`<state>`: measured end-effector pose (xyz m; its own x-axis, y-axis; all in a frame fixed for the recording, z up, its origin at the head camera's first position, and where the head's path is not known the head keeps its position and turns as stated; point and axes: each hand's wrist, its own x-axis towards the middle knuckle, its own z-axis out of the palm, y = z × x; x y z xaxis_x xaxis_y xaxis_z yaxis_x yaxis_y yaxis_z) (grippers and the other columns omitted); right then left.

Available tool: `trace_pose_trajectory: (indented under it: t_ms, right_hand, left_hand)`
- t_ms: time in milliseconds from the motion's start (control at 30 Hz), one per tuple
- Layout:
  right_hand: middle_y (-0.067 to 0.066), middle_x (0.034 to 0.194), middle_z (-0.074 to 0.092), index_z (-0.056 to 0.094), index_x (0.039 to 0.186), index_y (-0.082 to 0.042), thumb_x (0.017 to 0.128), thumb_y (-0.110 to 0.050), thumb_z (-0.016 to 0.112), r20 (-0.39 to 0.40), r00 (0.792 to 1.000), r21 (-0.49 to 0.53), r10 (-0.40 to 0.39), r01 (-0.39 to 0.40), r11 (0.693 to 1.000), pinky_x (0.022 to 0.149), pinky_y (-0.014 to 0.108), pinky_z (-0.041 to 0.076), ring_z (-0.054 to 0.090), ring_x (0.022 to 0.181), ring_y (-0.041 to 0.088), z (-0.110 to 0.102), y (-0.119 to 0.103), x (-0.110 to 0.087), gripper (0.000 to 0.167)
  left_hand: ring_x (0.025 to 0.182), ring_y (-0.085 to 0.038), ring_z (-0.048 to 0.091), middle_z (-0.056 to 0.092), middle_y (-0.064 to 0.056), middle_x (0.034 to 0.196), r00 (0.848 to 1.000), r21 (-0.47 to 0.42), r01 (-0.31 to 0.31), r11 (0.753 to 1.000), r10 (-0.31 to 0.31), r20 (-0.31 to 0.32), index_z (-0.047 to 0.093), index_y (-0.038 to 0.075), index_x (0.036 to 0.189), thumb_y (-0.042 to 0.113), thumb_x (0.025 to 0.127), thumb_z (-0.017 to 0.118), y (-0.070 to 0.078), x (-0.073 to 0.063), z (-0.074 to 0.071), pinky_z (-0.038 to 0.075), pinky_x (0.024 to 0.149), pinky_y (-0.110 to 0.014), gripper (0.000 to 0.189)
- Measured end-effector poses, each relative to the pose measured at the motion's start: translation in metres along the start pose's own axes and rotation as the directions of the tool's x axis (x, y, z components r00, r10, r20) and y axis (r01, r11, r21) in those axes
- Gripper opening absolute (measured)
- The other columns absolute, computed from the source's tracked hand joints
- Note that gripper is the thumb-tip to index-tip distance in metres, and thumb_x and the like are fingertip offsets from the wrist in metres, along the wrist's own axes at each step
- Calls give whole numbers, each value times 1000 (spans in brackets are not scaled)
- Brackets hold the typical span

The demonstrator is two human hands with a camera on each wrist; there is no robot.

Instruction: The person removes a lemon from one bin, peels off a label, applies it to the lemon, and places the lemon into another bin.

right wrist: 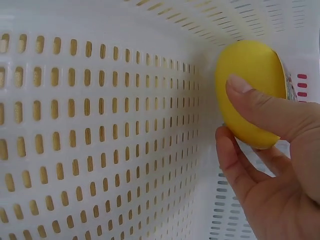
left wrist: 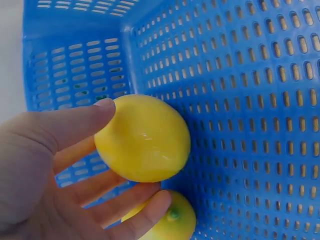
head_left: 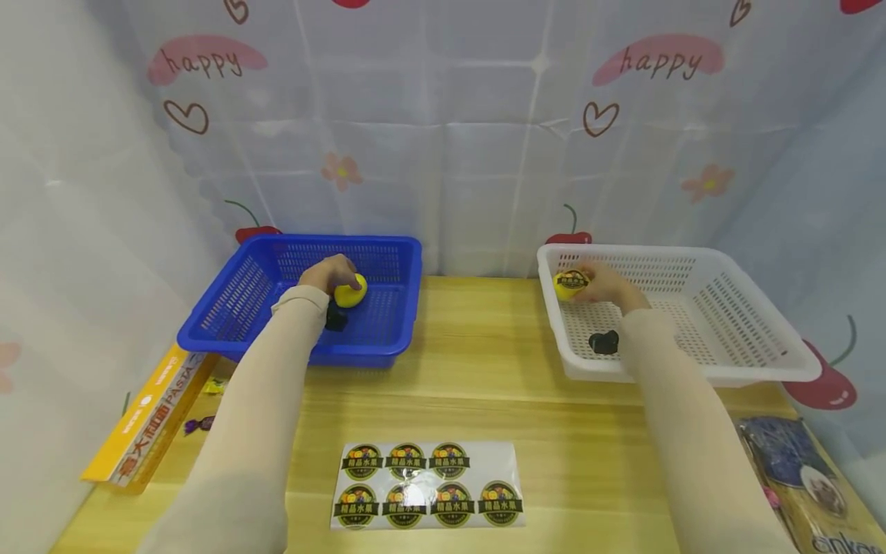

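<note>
Inside the blue basket, my left hand grips a yellow lemon between thumb and fingers. Below it in the left wrist view lies a second lemon with a greenish tip, touched by the fingers and partly hidden by them. My right hand is in the near-left part of the white basket, pinching another lemon beside the basket's wall. A round black-and-gold fruit sticker shows on that lemon's side in the head view.
On the wooden table lies a sheet of round stickers, in two rows. A pasta box and wrapped candies sit at left, a blue-and-tan package at right. A printed curtain hangs behind both baskets.
</note>
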<state>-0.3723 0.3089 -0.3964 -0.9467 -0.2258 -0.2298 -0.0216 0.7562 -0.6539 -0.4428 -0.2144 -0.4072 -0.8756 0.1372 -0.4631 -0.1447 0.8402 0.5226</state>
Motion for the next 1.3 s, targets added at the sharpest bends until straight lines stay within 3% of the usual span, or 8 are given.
trace_pose_trajectory:
  t_ms: [67,167,300,400,767,1000,1133,1300]
  right_hand:
    - [31,138,36,35,138,5,77,-5,75,0,1000,-30,10,-10,1000,91,47,46,43,118,41,2,0,1,73]
    - [33,139,33,34,138,8,77,-6,75,4,1000,-65,27,-27,998,99,54,38,40,121,44,4,-2,0,74]
    - [33,136,36,36,134,8,77,-7,75,-16,997,-75,80,-81,994,103,58,31,38,121,45,5,-1,1,71]
    - [32,136,35,37,134,7,78,-8,75,-20,993,-66,117,-118,991,103,59,30,37,122,45,4,-1,0,69]
    - [38,131,39,36,134,14,78,1,70,-38,997,-94,63,-66,993,102,57,33,38,122,50,-2,-2,-10,66]
    - [39,131,40,31,136,15,81,1,66,-36,998,-69,61,-63,996,100,57,36,39,121,51,-10,-3,-24,66]
    - [38,132,39,31,136,14,84,-1,64,-51,997,-51,63,-66,997,98,57,38,39,121,51,-17,0,-29,64]
    - [37,131,41,35,136,11,84,-6,65,-110,994,-64,16,-23,998,95,59,39,38,120,51,-26,-3,-43,62]
  left_hand:
    - [106,-38,57,46,-24,132,1000,54,-2,999,2,-7,42,-3,138,18,81,73,-10,20,1,53,82,-44,68]
    - [104,-37,57,46,-26,130,1000,142,8,990,-5,-22,41,-6,136,15,78,75,-3,17,4,54,79,-44,70]
    - [114,-38,48,42,-27,133,1000,232,27,972,-25,-12,35,-9,137,9,81,68,29,-35,10,48,90,-45,67]
    - [113,-37,47,44,-27,130,1000,269,12,963,-10,-11,36,-9,135,11,81,68,35,-55,13,46,92,-43,67]
    - [110,-38,48,45,-25,126,996,134,-46,990,56,-72,37,-2,135,9,78,69,35,-60,16,53,77,-47,67]
    - [111,-39,48,43,-24,127,989,62,-115,991,120,-89,36,1,135,8,81,68,42,-71,13,51,83,-49,63]
    - [106,-39,50,43,-26,128,972,69,-190,979,198,-130,35,0,136,9,82,67,48,-81,10,52,81,-47,64]
    - [102,-37,50,45,-27,126,934,28,-306,952,306,-184,34,-2,137,9,80,69,54,-92,8,51,74,-42,67]
